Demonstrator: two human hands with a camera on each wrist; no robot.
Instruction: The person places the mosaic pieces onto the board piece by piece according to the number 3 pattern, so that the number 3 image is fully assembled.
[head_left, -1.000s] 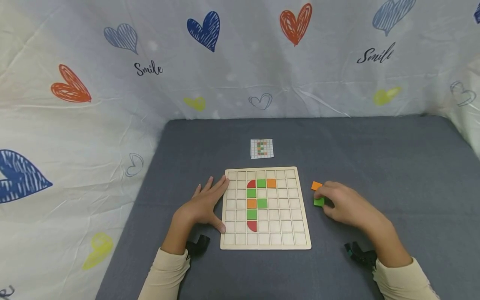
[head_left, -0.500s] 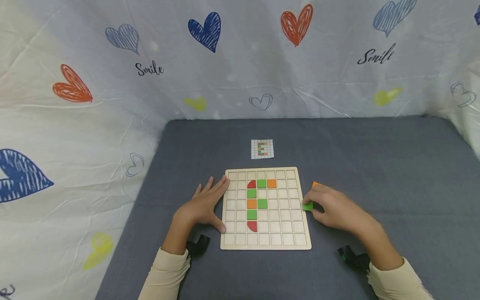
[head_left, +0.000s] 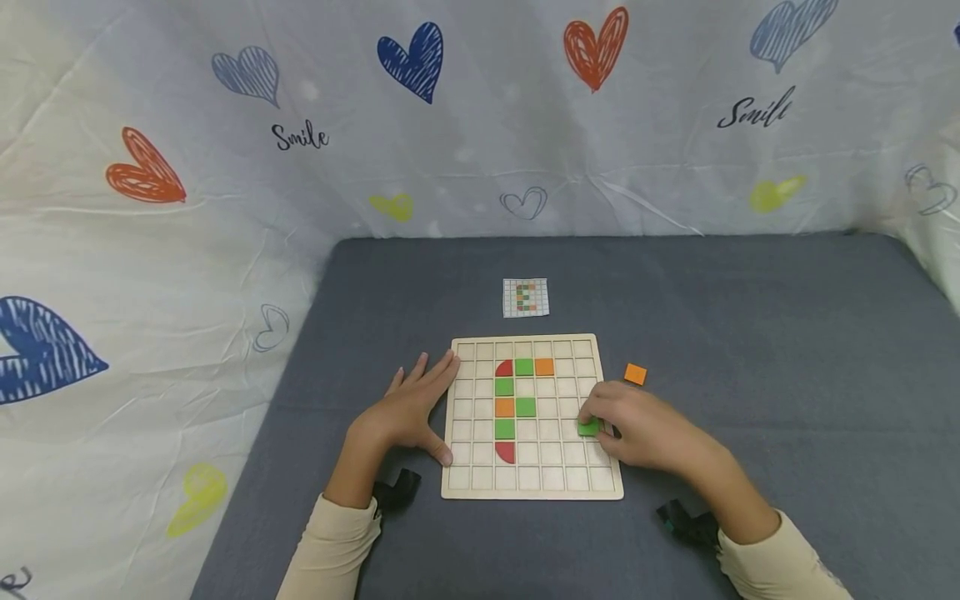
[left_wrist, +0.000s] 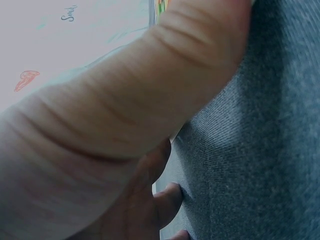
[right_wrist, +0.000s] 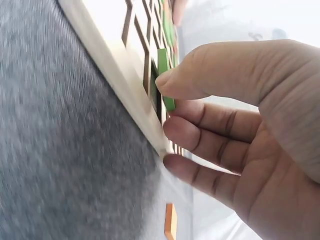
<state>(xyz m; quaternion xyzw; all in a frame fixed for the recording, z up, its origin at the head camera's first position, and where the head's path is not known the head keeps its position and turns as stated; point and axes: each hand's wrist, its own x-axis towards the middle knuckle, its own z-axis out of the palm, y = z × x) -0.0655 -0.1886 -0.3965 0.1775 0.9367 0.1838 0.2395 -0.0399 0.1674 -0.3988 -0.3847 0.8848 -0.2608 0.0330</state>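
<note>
A wooden grid board (head_left: 558, 479) lies on the table with green, orange and red tiles in some of its squares, toward its left and top. My left hand (head_left: 405, 414) rests at the board's left edge, fingers spread, thumb and fingertips touching the rim. My right hand (head_left: 648, 425) pinches a green square tile (head_left: 588, 428) between thumb and fingers over the board's right columns. In the right wrist view the green tile (right_wrist: 164, 75) is held on edge-on view just above the grid. The left wrist view shows mostly the thumb (left_wrist: 125, 95).
A loose orange tile (head_left: 635, 374) lies on the grey tablecloth (head_left: 787, 350) right of the board. Behind the board lies a small printed pattern card (head_left: 526, 298). A white cloth with printed hearts hangs behind the table.
My right hand has carried the green tile leftward from the table beside the board to over its right columns. The orange tile is now uncovered. My left hand has stayed put.
</note>
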